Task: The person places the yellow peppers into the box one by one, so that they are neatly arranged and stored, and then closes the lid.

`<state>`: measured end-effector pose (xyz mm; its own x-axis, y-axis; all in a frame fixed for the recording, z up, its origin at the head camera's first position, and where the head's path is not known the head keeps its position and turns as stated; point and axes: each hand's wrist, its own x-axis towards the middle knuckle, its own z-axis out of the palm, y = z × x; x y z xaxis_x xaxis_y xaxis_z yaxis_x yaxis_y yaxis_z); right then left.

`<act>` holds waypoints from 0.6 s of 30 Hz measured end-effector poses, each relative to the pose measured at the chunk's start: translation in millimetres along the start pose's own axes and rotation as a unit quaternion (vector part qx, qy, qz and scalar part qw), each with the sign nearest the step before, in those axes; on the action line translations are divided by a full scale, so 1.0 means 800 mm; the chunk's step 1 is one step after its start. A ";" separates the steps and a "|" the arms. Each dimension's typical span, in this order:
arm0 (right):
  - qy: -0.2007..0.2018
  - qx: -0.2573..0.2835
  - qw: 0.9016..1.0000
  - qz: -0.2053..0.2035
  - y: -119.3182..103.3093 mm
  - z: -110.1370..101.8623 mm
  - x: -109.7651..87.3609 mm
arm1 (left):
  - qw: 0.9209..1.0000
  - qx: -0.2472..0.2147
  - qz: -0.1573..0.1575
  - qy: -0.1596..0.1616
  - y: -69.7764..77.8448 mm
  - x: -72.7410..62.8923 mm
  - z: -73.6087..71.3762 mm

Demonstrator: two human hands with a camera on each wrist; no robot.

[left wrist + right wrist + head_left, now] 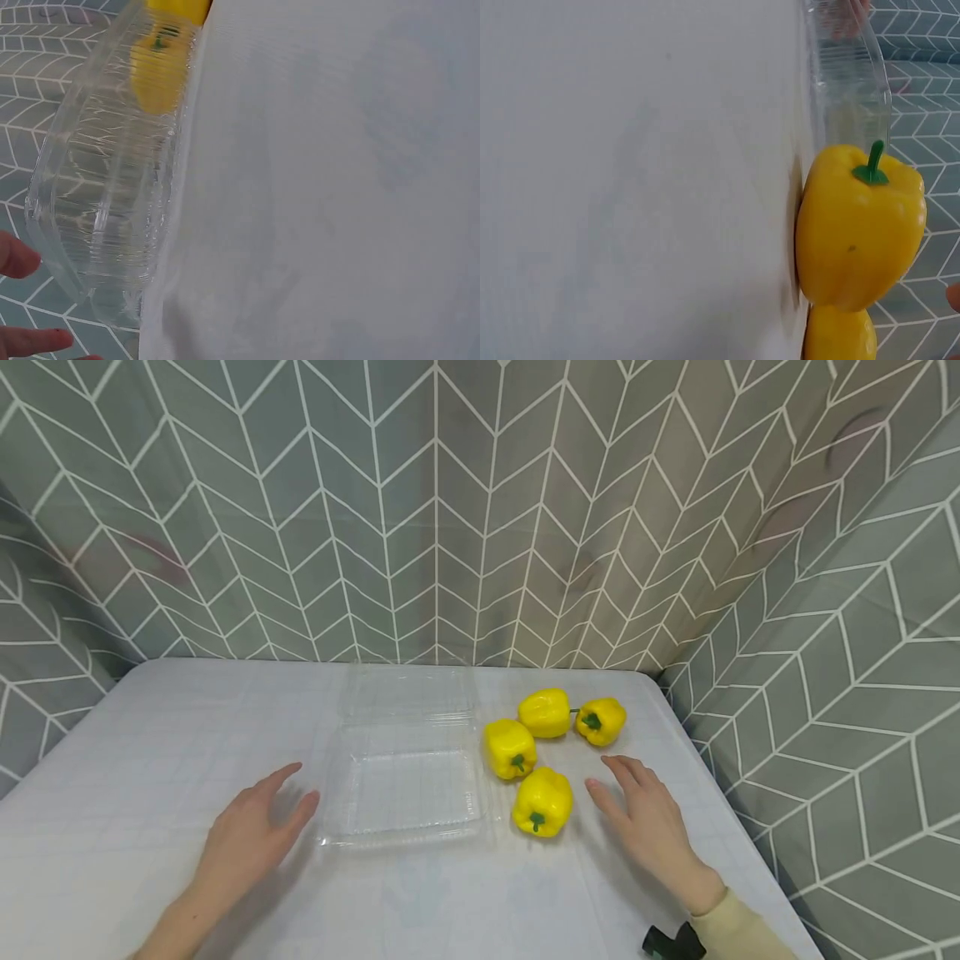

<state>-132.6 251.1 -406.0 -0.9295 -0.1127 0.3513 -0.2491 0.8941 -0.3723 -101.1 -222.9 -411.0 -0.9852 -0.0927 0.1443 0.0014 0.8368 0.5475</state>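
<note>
A clear plastic clamshell container point(414, 793) lies on the table with its lid point(408, 692) folded back toward the curtain. Several yellow bell peppers with green stems are grouped along its right side; the nearest bell pepper point(543, 802) sits at the front. My left hand point(251, 835) hovers left of the container, thumb and fingers spread and holding nothing. To the right of the nearest pepper is my right hand point(648, 822), fingers extended and apart from it. The right wrist view shows that bell pepper point(861, 225) large and close, with the container's wall point(851, 67) behind it.
A white cloth point(360, 902) covers the table. Behind and to the right hangs a grey-green curtain point(465, 527) with white chevron lines. Two more bell peppers point(545, 713) lie farther back, near the table's far edge. A black strap piece point(675, 942) shows at the right sleeve.
</note>
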 end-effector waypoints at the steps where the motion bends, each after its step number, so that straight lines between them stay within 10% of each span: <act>1: 0.005 0.006 1.000 -0.002 -0.002 0.002 0.000 | 1.000 -0.008 -0.004 -0.004 -0.001 0.000 0.001; 18: 0.038 0.068 0.997 -0.026 -0.030 0.019 -0.008 | 0.973 -0.225 0.044 0.032 -0.003 -0.002 0.021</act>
<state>-125.1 223.7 -412.6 -0.8922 -0.1186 0.4358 -0.3356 0.8199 -0.4639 -102.4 -215.7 -426.5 -0.9650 -0.0765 0.2507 0.1750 0.5239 0.8336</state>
